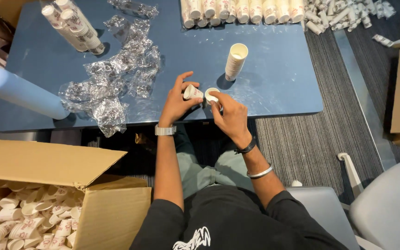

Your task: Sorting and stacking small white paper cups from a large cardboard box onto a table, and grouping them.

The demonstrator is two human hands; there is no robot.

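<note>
— What do the hands have hold of?

— The left hand (177,103) is closed loosely around a small white paper cup (192,92) lying on its side, thumb and lower fingers on it, the index finger raised clear. The right hand (230,115) pinches a second small cup (211,95) by its rim between thumb and fingertips, mouth turned up towards the camera. Both cups sit just above the near edge of the blue table (278,83), about midway along it, and the two cups are just beside each other; I cannot tell whether they touch.

— What stands near them?

— An upright stack of cups (235,61) just behind the right hand, further in from the near edge. To the left of the hands a heap of crumpled clear plastic wrap (116,78) runs from the middle of the table to its near edge, and one piece hangs over.

— And along the far edge?

— A row of lying cup stacks (241,10) at the far edge, and two more stacks (72,25) towards the far left corner. A pale blue cylinder (21,92) lies across the left edge.

— Off the table?

— An open cardboard box (112,213) at the lower left, full of loose cups (33,222). More wrapped cup sleeves (343,14) lie on the carpet beyond the right edge.
</note>
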